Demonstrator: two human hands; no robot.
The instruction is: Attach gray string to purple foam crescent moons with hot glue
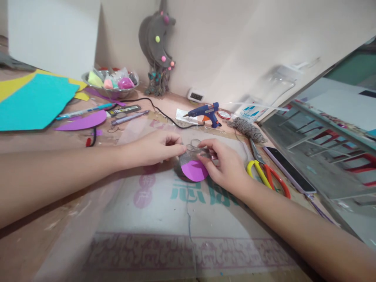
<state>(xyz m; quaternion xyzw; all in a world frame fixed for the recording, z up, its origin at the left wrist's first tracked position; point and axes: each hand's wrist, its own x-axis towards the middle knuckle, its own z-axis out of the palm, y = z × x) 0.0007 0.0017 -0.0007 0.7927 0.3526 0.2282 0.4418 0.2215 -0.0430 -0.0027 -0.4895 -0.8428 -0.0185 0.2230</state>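
A small round purple paper piece [194, 171], its left side wrapped in grey yarn [184, 158], is held between my two hands above a printed plastic sheet. Thumb and fingers of my left hand [161, 147] pinch the wrapped left edge. On the right side, my right hand [225, 162] is closed in a pinch on grey yarn beside the disc. Thin loops of yarn [194, 144] curl up between the fingertips. Exactly where the strand runs inside the right fingers is hidden.
Behind the hands lies a blue glue gun [202, 111] with a black cord. To the right are a yarn skein [248, 129], scissors [268, 176] and a phone [289, 169]. Turquoise sheet [38, 102], pens and a metal bowl [113, 93] of bagged clay-like pieces stand left.
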